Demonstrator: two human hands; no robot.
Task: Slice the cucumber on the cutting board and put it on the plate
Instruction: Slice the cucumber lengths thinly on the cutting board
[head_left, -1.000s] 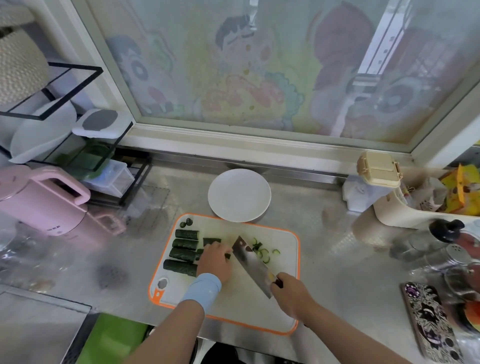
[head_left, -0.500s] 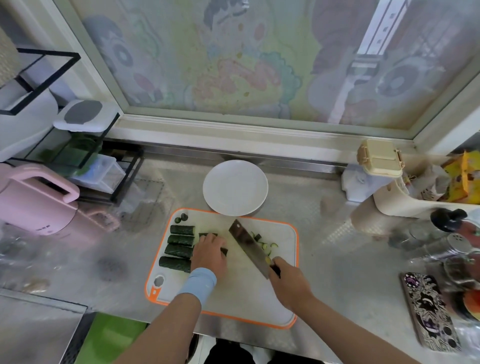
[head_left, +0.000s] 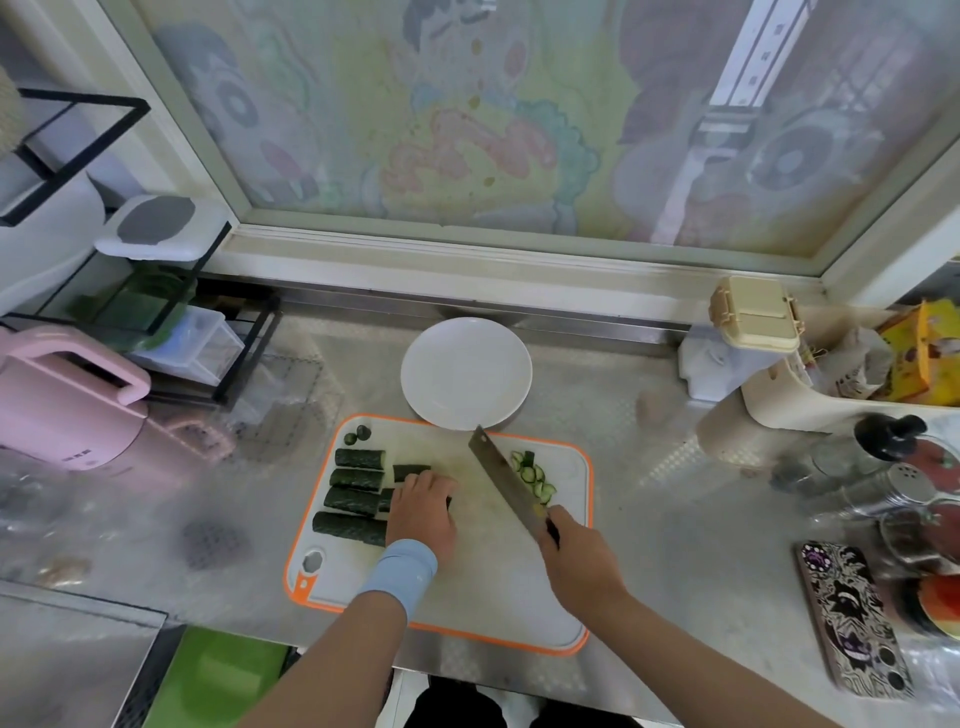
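- Currently mid-slicing: left hand (head_left: 423, 512) sits centre-left on the cutting board (head_left: 493, 587), fingers bent down over a cucumber piece (head_left: 410, 472) and pinning it. Fingertip contact is hidden under the hand.
- Right hand (head_left: 576, 561) is wrapped round the handle of the knife (head_left: 506, 478). The blade runs diagonally up toward the plate (head_left: 466, 374). Can't tell whether the edge touches the board.
- Uncut cucumber sections (head_left: 358, 480): four dark cylinders lying parallel on their sides along the board's left part, just beside the left hand. Two end nubs (head_left: 358, 434) sit at the board's upper left corner.
- Finished slices (head_left: 532, 475): small pile right of the blade, upper right of the board.
- Plate sits on the table (head_left: 675, 545) at frame centre, bare, its near rim meeting the board's top edge.
- Handling, my read: sections are light, stiff and round, so they'll roll. Skin looks bumpy and grippy, cut faces likely wet and slick.
- Best hold is from above on the skin, fingertips tucked, knuckles toward the blade, well back from the cut end.
- Slices are thin, light and likely to cling to the blade. Scooping them on the blade flat or pinching a bunch beats picking singles. The short hop to the plate helps.
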